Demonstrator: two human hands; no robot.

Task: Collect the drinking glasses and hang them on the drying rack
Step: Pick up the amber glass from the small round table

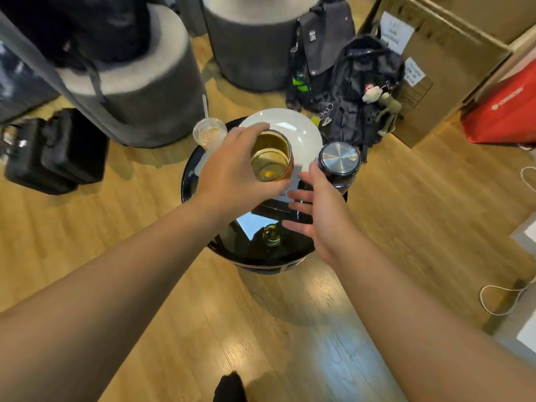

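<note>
Head view, single frame.

Item 1. Left hand (232,166), centre of the frame: forearm entered from the lower left and rose diagonally; palm turned down and to the right, thumb over the far rim, fingers curled under the near side. It was closed around the amber drinking glass (271,156).

Item 2. Amber drinking glass: held upright and seen from above, mouth open toward the camera, a little yellow liquid in the bottom. It stood over the round black table (261,250), in front of the white plate (295,132); whether its base touched the tabletop could not be told. Its reflection showed in the glossy tabletop lower down.

Item 3. Right hand (316,210), right of centre: forearm entered from the lower right; palm faced left, fingers spread and loosely extended, holding nothing. The fingertips lay just beside the glass and the index finger near the dark flask with a steel lid (338,161).

Item 4. White plate: on the far part of the table, upper centre.

Item 5. Plastic cup with a straw (209,132): at the table's far left edge.

Item 6. Surroundings: wooden floor (145,227); two grey cylindrical stools (139,105) at the upper left and top centre; black backpacks (359,91) at the upper right; cardboard boxes (452,53) and a red bag (504,111) at the far right; a black case (55,152) at the left.
</note>
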